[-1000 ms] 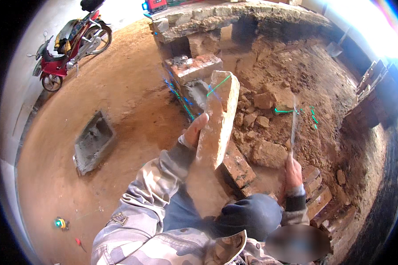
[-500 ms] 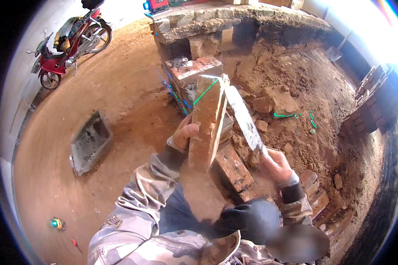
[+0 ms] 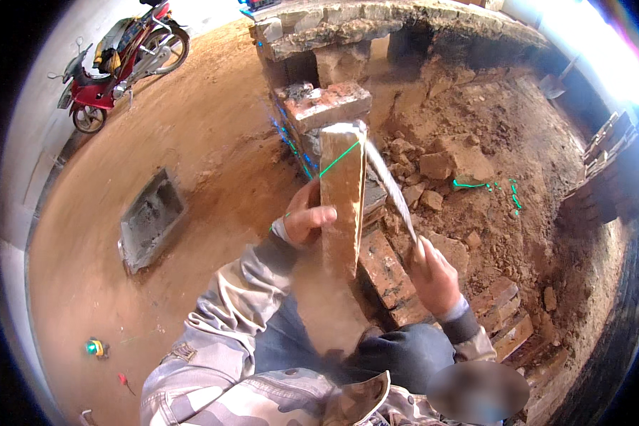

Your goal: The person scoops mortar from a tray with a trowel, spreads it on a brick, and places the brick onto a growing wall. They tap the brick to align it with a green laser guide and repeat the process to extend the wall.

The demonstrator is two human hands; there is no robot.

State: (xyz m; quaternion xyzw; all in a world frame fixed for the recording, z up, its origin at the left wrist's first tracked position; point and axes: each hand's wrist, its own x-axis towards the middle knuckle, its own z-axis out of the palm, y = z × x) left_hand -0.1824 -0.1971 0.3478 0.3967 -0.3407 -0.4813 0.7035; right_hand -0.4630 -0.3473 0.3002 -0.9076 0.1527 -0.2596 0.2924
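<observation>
In my left hand (image 3: 307, 216) a long, tan brick (image 3: 342, 213) stands nearly upright, thumb across its face and the other fingers out of sight behind it. Pale mortar (image 3: 342, 129) sits on its far end, and a green laser line slants across the face. My right hand (image 3: 434, 277) is closed around the near end of a bricklayer's knife (image 3: 392, 183). Its long, mortar-smeared blade is turned almost edge-on, with the tip against the brick's far right corner. Just beyond, a reddish brick (image 3: 330, 106) tops a low masonry pier.
On the left, a grey mortar trough (image 3: 151, 221) lies on the dirt floor, with a red motorcycle (image 3: 117, 74) farther back. Loose bricks (image 3: 385, 270) lie before my knees. Rubble (image 3: 440, 165) covers the right side, near a brick stack (image 3: 596, 181) and a shovel (image 3: 552, 86).
The knife blade has turned from showing its flat side to nearly edge-on, its tip staying by the brick's far corner. My left hand still holds the brick, now more upright. The whole view has shifted slightly.
</observation>
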